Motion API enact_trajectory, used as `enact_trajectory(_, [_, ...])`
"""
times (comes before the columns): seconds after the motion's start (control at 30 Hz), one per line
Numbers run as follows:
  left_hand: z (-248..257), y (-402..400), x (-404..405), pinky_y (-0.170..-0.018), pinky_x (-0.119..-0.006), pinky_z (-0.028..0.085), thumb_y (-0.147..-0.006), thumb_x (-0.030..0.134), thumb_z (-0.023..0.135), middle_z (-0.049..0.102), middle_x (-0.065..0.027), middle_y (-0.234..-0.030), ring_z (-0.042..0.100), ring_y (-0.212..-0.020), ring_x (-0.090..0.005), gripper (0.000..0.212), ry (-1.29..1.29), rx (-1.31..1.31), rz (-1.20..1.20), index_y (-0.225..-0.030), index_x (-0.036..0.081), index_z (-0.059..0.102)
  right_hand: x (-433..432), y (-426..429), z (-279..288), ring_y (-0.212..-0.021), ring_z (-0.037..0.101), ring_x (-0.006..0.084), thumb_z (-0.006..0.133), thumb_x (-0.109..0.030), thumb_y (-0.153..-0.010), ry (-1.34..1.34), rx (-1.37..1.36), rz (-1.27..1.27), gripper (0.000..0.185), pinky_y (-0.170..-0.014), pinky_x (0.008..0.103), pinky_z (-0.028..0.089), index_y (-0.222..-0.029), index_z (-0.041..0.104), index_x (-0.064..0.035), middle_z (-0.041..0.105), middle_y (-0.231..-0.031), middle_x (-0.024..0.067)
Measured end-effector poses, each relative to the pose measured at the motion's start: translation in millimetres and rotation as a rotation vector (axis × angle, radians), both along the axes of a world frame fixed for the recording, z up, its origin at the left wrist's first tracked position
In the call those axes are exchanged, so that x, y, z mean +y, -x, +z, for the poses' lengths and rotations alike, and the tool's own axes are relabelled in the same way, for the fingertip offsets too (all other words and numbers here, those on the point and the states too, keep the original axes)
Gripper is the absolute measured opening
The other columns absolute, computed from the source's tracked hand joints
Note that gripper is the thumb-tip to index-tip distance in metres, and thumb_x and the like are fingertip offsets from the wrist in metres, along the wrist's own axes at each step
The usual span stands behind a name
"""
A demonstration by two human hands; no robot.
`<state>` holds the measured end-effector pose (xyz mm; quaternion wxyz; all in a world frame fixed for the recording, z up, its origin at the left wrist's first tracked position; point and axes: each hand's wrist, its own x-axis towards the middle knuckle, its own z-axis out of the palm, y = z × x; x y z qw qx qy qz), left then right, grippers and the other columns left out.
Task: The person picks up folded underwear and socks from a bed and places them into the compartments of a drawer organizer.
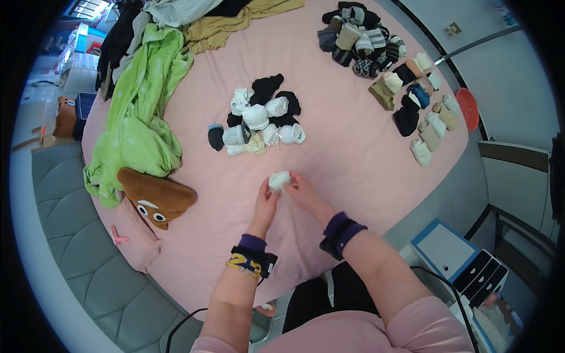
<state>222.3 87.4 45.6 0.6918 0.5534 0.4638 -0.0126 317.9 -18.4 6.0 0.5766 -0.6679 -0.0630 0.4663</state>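
Between my fingertips is a small white bundle (279,181), which looks like a rolled sock. My left hand (266,199) grips its left side and my right hand (302,189) its right side, low over the pink bedsheet (335,167). Just beyond them lies a loose heap of socks (256,117), mostly white and black, with some grey and cream ones. Dark wristbands with small devices circle both my wrists.
At the far right are a pile of dark and striped socks (364,39) and rows of rolled socks (430,137). A green garment (137,119), a brown plush pillow (154,196) and mustard cloth (220,31) lie leftward. A grey padded headboard (101,256) borders the bed.
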Motion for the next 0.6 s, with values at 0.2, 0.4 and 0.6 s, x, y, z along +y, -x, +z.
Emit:
enact_trajectory(0.2, [44, 49, -31, -0.077, -0.022, 0.044, -0.090, 0.008, 0.056, 0.053, -0.0053, -0.127, 0.053, -0.099, -0.0109, 0.059, 0.006, 0.000, -0.041, -0.144, 0.006, 0.033, -38, 36, 49, -0.101, 0.060, 0.0217, 0.060, -0.015, -0.090, 0.063, -0.004, 0.045, 0.045, -0.087, 0.0339, 0.049, -0.131, 0.046, -0.0023, 0.060, -0.116, 0.0131])
enact_trajectory(0.4, [110, 81, -51, -0.083, -0.026, 0.045, -0.090, 0.009, 0.055, 0.052, -0.0077, -0.128, 0.053, -0.099, -0.0127, 0.057, -0.009, -0.061, -0.075, -0.144, 0.005, 0.035, -73, 61, 106, -0.098, 0.061, 0.0182, 0.062, -0.015, -0.089, -0.039, -0.011, 0.053, 0.046, -0.085, 0.0300, 0.049, -0.131, 0.048, -0.0040, 0.061, -0.112, 0.0116])
enact_trajectory(0.6, [187, 113, -70, -0.088, -0.028, 0.046, -0.092, 0.009, 0.054, 0.050, -0.0101, -0.133, 0.053, -0.110, -0.0155, 0.055, -0.079, -0.200, -0.115, -0.143, 0.005, 0.035, -101, 81, 188, -0.093, 0.060, 0.0142, 0.063, -0.013, -0.088, -0.080, -0.077, 0.042, 0.043, -0.083, 0.0270, 0.049, -0.129, 0.050, -0.0040, 0.059, -0.105, 0.0075])
